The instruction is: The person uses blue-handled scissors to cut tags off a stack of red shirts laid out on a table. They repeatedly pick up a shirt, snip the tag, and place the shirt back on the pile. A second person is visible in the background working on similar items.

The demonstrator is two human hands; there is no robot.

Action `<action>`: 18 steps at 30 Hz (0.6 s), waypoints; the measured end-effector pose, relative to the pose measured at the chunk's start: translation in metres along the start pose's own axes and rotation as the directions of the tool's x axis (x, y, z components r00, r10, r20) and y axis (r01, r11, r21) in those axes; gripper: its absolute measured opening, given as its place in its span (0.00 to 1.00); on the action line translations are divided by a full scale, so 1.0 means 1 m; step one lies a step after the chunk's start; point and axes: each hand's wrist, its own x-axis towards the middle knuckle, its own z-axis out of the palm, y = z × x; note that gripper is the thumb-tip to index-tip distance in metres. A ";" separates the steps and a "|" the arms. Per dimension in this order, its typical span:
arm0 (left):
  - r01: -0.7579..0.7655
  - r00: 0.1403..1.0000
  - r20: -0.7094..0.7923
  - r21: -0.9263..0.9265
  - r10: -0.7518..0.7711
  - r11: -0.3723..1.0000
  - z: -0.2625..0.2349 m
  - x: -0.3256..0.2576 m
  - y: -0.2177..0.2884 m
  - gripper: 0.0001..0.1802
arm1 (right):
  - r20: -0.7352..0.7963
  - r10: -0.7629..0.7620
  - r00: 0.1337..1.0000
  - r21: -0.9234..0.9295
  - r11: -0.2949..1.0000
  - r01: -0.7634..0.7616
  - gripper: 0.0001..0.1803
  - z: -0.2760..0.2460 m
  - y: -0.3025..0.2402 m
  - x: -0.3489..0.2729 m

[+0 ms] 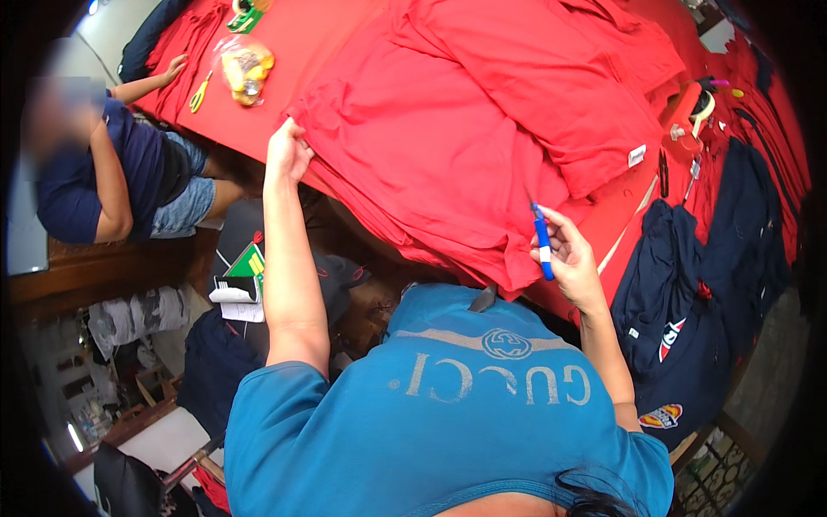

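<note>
A red garment (431, 155) is spread across a red tabletop (297, 60), its near part draped over the edge between the person's two hands. By the left hand (290, 153), the garment's left edge is gripped, thumb and fingertips pinched together on the cloth and the other fingers loosely curled. In the right hand (570, 254), a slim blue tool (543, 243) with a white band is held between thumb and fingers, its dark tip pointed up and away from the palm. Whether the cloth behind is touched by that tip cannot be told.

Above and to the right of the right hand, a small white tag (637, 156) is seen on a layered part of the garment. Farther out on that side, a red tape dispenser (687, 112) is set among more red cloth. To the right of the right hand, navy garments (655, 284) are heaped and hung down past the table's edge.

Beyond the left hand, up and to its left, yellow scissors (200, 93) are laid near a clear bag (247, 71) filled with yellow items; farther off, a green tape dispenser (246, 17) is placed. Well to the left of the left hand, a co-worker (129, 168) in a navy top and blue shorts is seated, one arm stretched toward red cloth at the tabletop's far left.
</note>
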 end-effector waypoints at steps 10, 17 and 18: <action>-0.154 0.977 -0.054 0.498 0.207 0.854 0.022 -0.002 0.025 0.22 | -0.097 -0.305 0.947 0.227 0.920 0.319 0.35 -0.046 -0.067 0.048; -0.532 0.826 0.284 0.679 0.487 0.506 0.102 0.031 0.008 0.41 | -0.523 -0.452 0.722 -0.078 0.869 0.488 0.30 -0.124 -0.033 0.036; -0.508 0.855 0.331 0.687 0.400 0.519 0.116 0.031 0.004 0.40 | -0.555 -0.454 0.697 -0.199 0.886 0.419 0.29 -0.142 -0.018 0.032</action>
